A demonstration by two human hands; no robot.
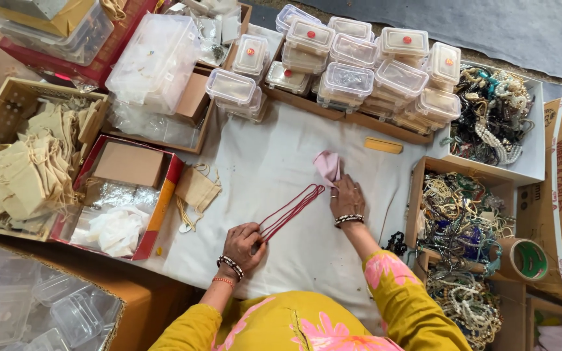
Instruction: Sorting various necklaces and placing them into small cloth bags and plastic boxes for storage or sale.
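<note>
A loop of thin red cord (292, 209) lies stretched across the white cloth (261, 162). My left hand (242, 243) pinches the cord's near end against the cloth. My right hand (346, 197) rests flat beside the cord's far end, its fingers on a small pink cloth pouch (328, 166). Both wrists wear beaded bracelets, and the sleeves are yellow with pink flowers.
A beige drawstring pouch (196, 190) lies left of the cord. A red-edged box (121, 195) and a basket of beige pouches (24, 162) stand at left. Several clear lidded containers (352, 62) are stacked behind. Boxes of tangled bead jewellery (460, 221) and a tape roll (525, 258) sit at right.
</note>
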